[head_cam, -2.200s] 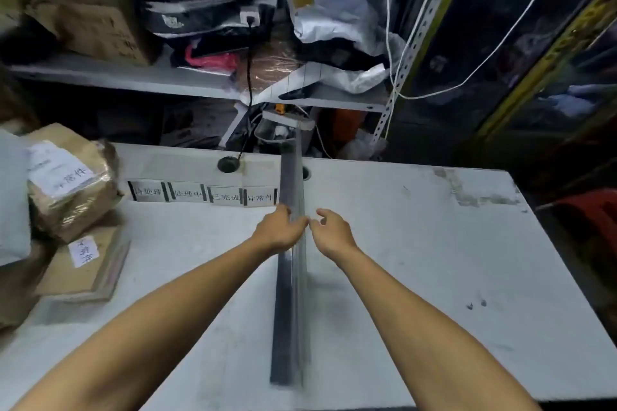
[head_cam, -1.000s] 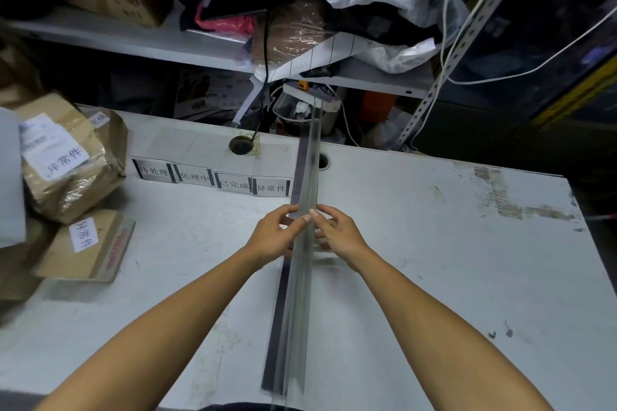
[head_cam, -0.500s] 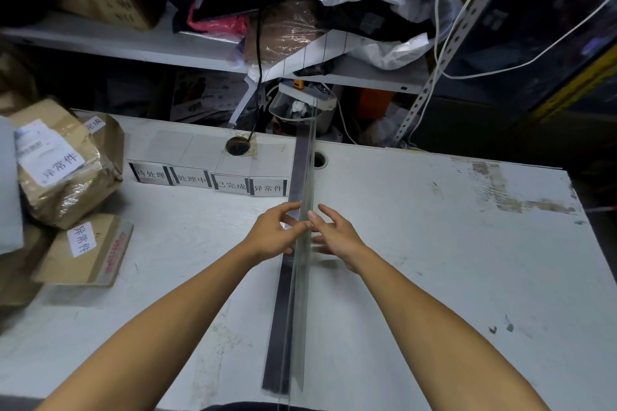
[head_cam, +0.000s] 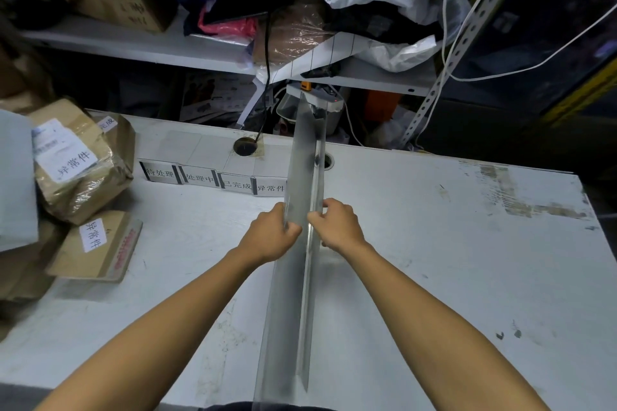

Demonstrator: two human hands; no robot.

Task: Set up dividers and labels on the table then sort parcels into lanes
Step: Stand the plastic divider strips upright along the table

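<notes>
A person's left hand (head_cam: 272, 233) and right hand (head_cam: 337, 225) each curl their fingers around a long, clear plastic angle-strip divider (head_cam: 293, 294) at about its middle, the left gripping its flat left-hand face and the right pinching the raised edge, above a scuffed white surface (head_cam: 434, 260). The divider's long axis runs straight away from the person, from the near edge of the surface out past the far edge, so that it splits the surface into a left and a right side; both hands sit equally close to it, one on each flank. Just to its left, four small white label cards with black characters (head_cam: 213, 178) stand in a row, the last card touching or nearly touching the divider; which, cannot be told. At the far left, tape-wrapped brown cardboard parcels with white stickers (head_cam: 80, 173) are stacked, well apart from the hands. Whether the strip rests fully on the surface or is lifted slightly is hard to judge, since the clear plastic blurs its underside. Its near end is cut off by the bottom of the view, and its far end merges with clutter below a white shelf (head_cam: 167, 50).
</notes>
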